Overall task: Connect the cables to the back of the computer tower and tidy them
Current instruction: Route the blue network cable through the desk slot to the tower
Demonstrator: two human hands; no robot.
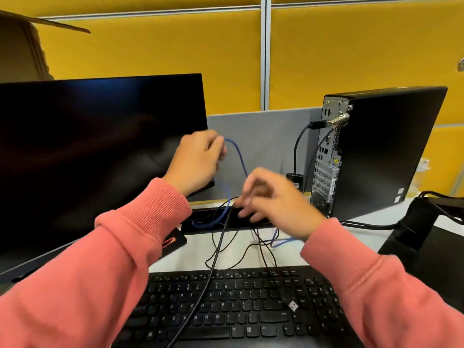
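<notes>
Nearest, black keyboard (226, 305) under loose black cables (200, 292); left hand (195, 162) pinches blue cable (238, 156); right hand (273, 197) blurred, grip unclear; computer tower (376, 151) far right

Bright even light, motion-blurred hands (273, 197), wide-angle bending at edges.

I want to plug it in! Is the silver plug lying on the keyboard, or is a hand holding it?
Touching the keyboard. The head view shows the silver plug resting on the keys, with both hands up by the cables, well away from it.
</notes>
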